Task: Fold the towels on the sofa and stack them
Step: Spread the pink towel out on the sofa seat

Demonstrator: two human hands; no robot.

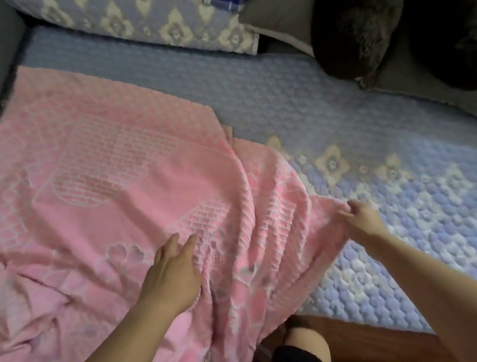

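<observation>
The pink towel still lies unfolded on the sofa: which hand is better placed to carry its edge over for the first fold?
The right hand: it already pinches the pink towel at its right edge. The left hand only rests flat mid-towel.

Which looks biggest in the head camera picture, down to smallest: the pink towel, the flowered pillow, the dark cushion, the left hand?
1. pink towel
2. and 3. flowered pillow and dark cushion: look alike, both partly cut off, unranked
4. left hand, smallest, though nearest the camera

Pink towel cut off left and below.
</observation>
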